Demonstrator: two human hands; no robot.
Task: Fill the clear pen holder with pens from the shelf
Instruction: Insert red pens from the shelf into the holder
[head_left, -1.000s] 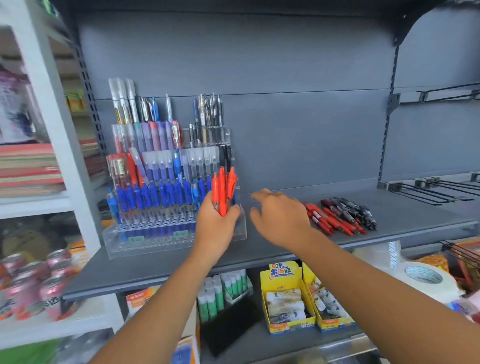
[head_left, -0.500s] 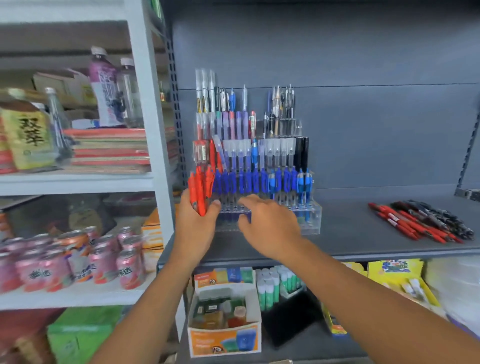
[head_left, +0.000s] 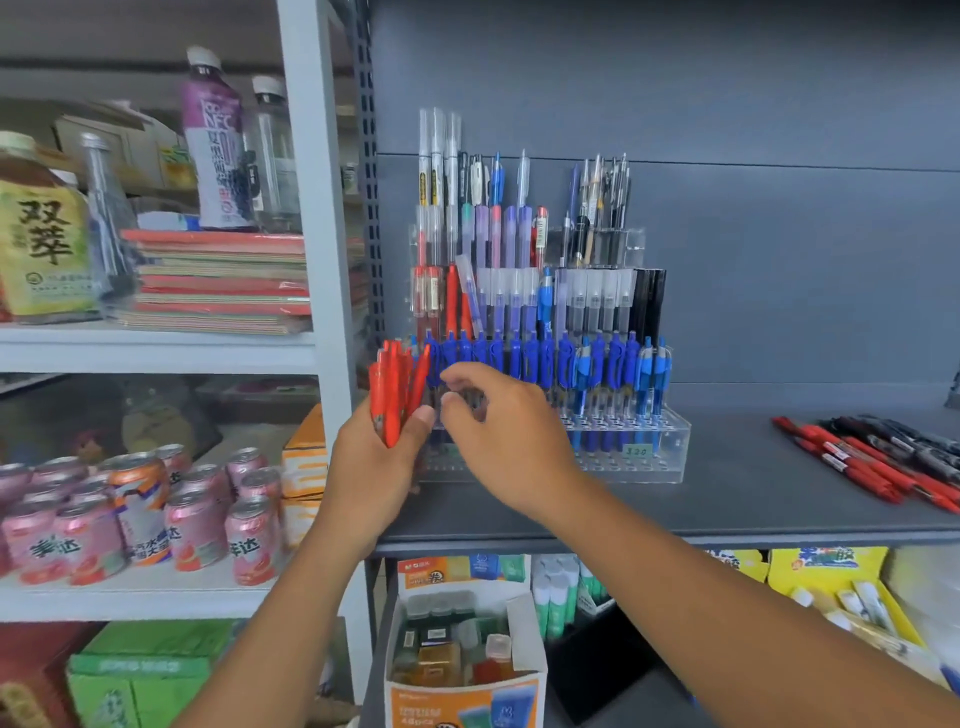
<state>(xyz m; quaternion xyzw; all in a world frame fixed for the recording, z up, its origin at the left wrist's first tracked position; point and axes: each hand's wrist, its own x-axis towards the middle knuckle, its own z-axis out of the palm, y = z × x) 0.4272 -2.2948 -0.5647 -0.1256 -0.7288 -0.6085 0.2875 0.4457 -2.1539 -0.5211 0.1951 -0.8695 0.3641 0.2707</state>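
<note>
Several red pens (head_left: 395, 395): left hand (head_left: 371, 467) | right hand (head_left: 514, 441) nearer, possibly pinching

clear pen holder (head_left: 670, 460) corner behind right hand (head_left: 511, 436), red pens (head_left: 392, 384) lower ends inside left hand (head_left: 371, 467), loose pens (head_left: 872, 462) cropped right

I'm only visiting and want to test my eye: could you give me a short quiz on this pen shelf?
1. True or false: the left hand grips a bunch of green pens.
2. Where do the loose pens lie? A: on the shelf, right of the clear pen holder; B: inside it; C: on the floor.
3. Fill in: the holder's lowest filled row holds ___ pens.
Key: 1 false, they are red pens; 2 A; 3 blue pens.
</note>
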